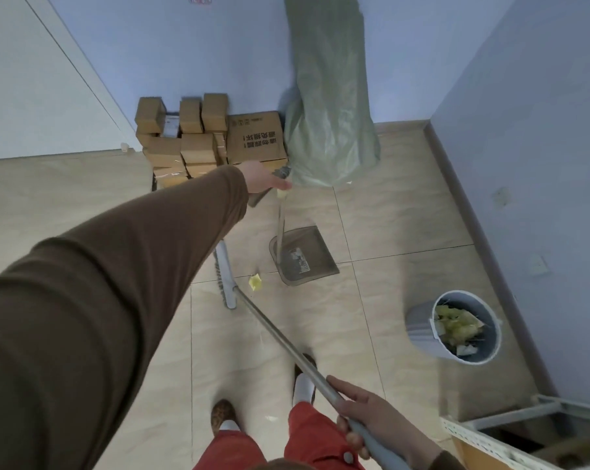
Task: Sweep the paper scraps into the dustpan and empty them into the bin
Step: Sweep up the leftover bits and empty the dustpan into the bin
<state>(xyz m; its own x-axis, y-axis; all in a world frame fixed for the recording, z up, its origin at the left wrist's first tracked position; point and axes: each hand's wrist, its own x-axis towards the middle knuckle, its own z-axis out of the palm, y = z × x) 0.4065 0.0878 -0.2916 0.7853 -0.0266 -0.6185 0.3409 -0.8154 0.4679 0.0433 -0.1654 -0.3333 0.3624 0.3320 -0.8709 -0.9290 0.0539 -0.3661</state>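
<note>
My left hand [264,181] reaches forward and grips the top of the dustpan's upright handle. The grey dustpan [309,256] stands on the tiled floor below it, its mouth facing me. A yellow paper scrap [255,281] lies on the floor just left of the pan. The broom head [225,278] rests on the floor to the left of the scrap. Its metal pole runs back to my right hand [371,415], which grips the grey end. A grey bin [422,329] holding yellow scraps stands to the right.
Stacked cardboard boxes [198,140] sit against the far wall, beside a tall green sack [327,96]. A metal shelf frame [524,432] is at the lower right. My feet [224,415] and red trousers are at the bottom. A small white scrap [271,418] lies between my feet.
</note>
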